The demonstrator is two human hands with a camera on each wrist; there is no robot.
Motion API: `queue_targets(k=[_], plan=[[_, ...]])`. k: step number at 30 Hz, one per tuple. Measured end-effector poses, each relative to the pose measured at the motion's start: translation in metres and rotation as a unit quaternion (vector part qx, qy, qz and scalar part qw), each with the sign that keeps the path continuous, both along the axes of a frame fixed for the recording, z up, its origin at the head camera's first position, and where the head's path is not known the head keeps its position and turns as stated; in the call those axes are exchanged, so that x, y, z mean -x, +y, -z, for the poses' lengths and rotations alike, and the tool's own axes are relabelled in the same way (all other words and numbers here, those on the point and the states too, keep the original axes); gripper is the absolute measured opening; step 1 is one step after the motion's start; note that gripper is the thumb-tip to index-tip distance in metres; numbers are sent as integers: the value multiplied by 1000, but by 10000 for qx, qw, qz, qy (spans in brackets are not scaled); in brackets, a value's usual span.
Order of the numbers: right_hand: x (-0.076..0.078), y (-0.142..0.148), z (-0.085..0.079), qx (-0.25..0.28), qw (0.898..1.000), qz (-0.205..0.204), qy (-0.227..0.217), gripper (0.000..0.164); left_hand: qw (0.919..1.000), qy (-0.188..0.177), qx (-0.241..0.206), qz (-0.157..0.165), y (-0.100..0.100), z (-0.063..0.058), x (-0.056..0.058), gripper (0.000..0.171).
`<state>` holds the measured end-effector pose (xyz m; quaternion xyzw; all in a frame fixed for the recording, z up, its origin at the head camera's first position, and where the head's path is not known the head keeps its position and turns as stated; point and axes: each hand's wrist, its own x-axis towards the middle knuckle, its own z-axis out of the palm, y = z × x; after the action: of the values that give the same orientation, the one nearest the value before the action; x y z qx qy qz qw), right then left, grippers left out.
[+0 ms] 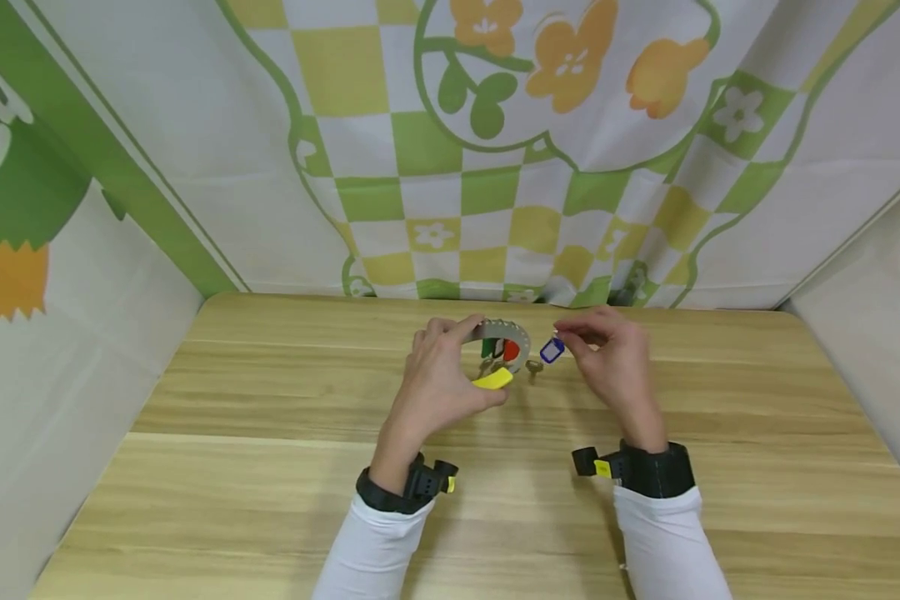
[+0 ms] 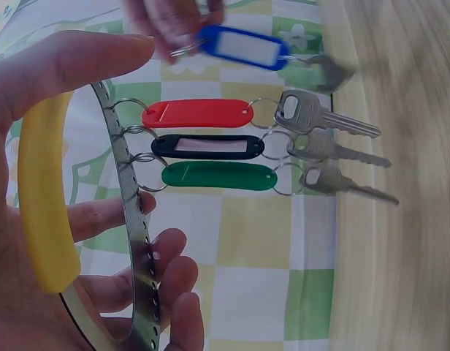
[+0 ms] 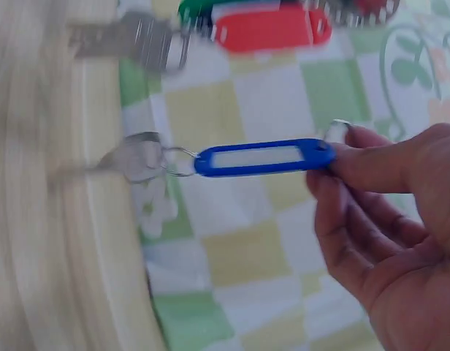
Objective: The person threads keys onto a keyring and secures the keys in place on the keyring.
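Observation:
My left hand (image 1: 437, 377) grips a curved metal key holder (image 2: 121, 175) by its yellow handle (image 2: 48, 197); a row of holes runs along the metal band. From the band hang a red key tag (image 2: 203, 113), a black key tag (image 2: 210, 146) and a green key tag (image 2: 221, 176), each with a key on a split ring. To the right, apart from the holder, my right hand (image 1: 613, 358) pinches the ring end of a blue key tag (image 3: 247, 158). A key (image 3: 137, 159), blurred, dangles from the tag's other end.
Both hands are above a wooden table (image 1: 270, 475). Behind its far edge hangs a green, yellow and white checked curtain (image 1: 427, 196). Pale fabric walls (image 1: 112, 333) stand on the left and right.

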<state>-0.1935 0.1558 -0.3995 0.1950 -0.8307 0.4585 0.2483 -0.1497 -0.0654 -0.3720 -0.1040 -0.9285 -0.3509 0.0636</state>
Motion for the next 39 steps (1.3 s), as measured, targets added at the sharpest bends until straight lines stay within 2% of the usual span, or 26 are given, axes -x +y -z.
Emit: queue_targets(k=[3,5,10,13,17,26,31,39], plan=[[-6,-11,-8,437,9978,-231,444,13,10000,5,31,14,0,-1,0,87],[-10,-18,-16,526,9954,-330,726,15,10000,-6,24,17,-1,-1,-1,86],[-23,-31,-39,98,9874,-407,1527,15,10000,-26,-32,-18,-2,-3,0,85],[-26,-35,-42,-14,9835,-467,1750,15,10000,-34,-30,-57,-2,-3,0,84],[-24,-36,-38,32,9847,-516,1662,16,10000,-1,-38,-72,-3,-4,0,84],[-26,-36,-39,63,9928,-532,1074,14,9996,222,104,-140,-2,-4,0,87],[-27,-37,-39,130,9938,-617,920,14,9994,270,172,-159,-2,-3,1,87],[-26,-37,-35,71,9964,-522,666,11,9991,349,219,-89,-1,-1,1,88]])
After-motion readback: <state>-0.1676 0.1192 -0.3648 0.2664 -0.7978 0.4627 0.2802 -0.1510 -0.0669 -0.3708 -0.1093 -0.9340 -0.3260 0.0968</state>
